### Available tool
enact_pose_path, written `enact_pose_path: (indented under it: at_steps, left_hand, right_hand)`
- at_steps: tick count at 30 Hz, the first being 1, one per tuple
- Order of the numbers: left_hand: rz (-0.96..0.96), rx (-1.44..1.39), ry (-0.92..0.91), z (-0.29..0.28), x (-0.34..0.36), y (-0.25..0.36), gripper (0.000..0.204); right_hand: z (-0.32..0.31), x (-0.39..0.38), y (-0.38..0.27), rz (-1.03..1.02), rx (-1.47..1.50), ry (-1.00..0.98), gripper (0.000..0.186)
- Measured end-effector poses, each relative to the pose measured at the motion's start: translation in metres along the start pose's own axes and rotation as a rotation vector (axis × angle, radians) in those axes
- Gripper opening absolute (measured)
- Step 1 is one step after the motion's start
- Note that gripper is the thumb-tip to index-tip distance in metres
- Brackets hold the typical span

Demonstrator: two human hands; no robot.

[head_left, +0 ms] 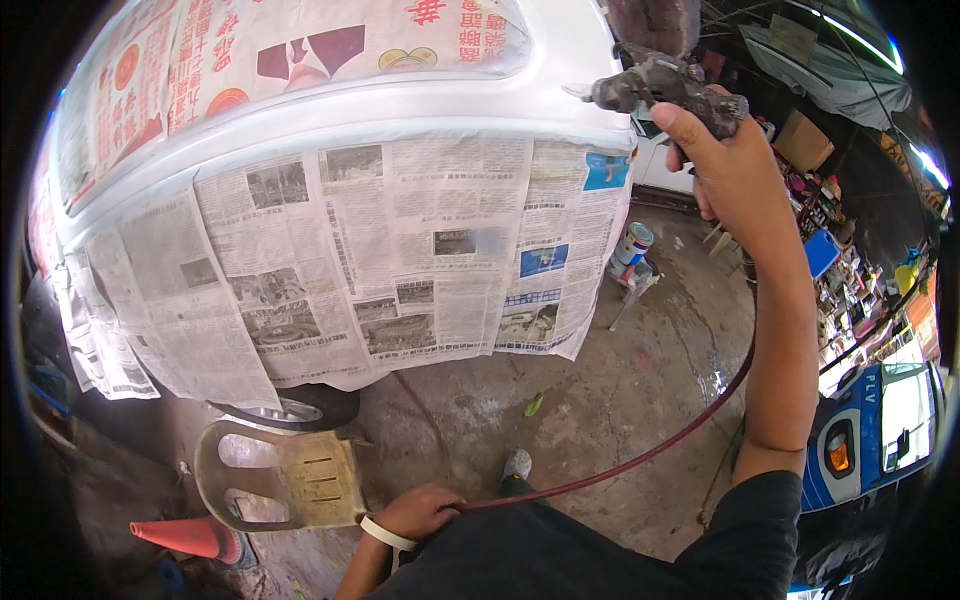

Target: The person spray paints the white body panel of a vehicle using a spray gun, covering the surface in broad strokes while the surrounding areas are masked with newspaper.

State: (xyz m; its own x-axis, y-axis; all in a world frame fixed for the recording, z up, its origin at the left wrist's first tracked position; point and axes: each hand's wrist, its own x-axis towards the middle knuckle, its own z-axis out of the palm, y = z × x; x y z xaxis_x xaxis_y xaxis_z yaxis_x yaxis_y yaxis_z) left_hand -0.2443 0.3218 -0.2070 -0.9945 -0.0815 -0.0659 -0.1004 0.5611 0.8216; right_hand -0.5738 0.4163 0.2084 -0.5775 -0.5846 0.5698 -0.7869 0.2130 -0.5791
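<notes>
My right hand (pixel 738 185) is raised at the upper right, fingers wrapped round the handle of a dark, paint-stained spray gun (pixel 672 92). Its nozzle points left at the white painted edge (pixel 575 95) of a vehicle body, with a small gap between them. Low in the view, my left hand (pixel 418 512) is closed on a dark red hose (pixel 640 460), which curves up to the right toward my right forearm. Newspaper sheets (pixel 400 240) hang over the vehicle's side below the white strip. Paper with red print (pixel 240 70) covers the area above it.
A worn beige plastic chair (pixel 318 478) stands beside a wheel at lower left, near a red traffic cone (pixel 180 536) lying on its side. A paint can (pixel 633 245) rests on a small stand beyond the newspaper. A blue vehicle (pixel 845 445) and clutter occupy the right.
</notes>
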Motion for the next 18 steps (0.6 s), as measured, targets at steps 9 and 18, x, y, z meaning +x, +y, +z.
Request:
enact_pose_path:
  at_steps: [9, 18]
  left_hand:
    - [-0.044, 0.053, -0.017, 0.018, -0.010, -0.028, 0.027]
    - [-0.067, 0.026, 0.007, 0.022, -0.008, -0.026, 0.027]
  right_hand:
    - [0.068, -0.007, -0.026, -0.116, 0.208, -0.199, 0.050]
    - [0.108, -0.020, -0.021, -0.281, -0.021, -0.167, 0.052]
